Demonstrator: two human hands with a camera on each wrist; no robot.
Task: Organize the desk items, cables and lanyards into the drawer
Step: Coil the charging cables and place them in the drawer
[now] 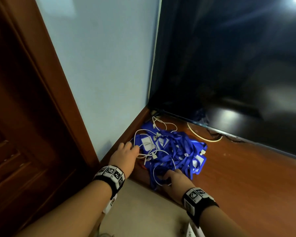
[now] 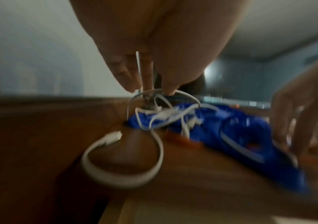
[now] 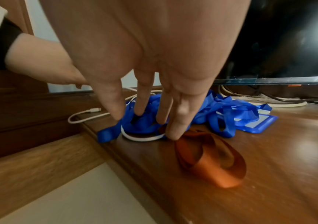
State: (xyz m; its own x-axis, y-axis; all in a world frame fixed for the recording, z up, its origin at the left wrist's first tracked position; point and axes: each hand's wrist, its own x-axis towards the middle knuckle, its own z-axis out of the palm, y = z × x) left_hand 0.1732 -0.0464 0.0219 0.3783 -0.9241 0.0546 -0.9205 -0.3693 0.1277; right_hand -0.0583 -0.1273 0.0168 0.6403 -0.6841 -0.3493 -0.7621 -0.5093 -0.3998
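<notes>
Fig.: gathering step, start of task. A tangled heap of blue lanyards (image 1: 174,151) w/ badge holders lies on the wooden bench (image 1: 246,177), in the corner btwn the pale wall (image 1: 101,65) and a dark screen (image 1: 237,65). White cables (image 1: 150,151) loop over and through the heap; one plug end hangs past the bench edge nr the left side. An orange lanyard (image 3: 210,160) sits at the near edge of the heap, partly under the blue ones.

Left hand (image 1: 125,156): at the wall side of the heap, fingertips curled and pinching white cable strands (left wrist view, blurred, shows cable running up btwn the fingers). Right hand (image 1: 176,178): at the near side, fingers straight and spread, tips pressing down on blue strap and a white cable loop; nothing gripped.

No drawer in view. Judged stage: early, nothing stowed yet; the pile is being collected or the cables teased out of it.

Next move calls for: either closing the right fingers to scoop the pile together, or pinning the lanyards while the left draws the cables free; snagging on clips and straps is the likely hitch, so a slow pull
</notes>
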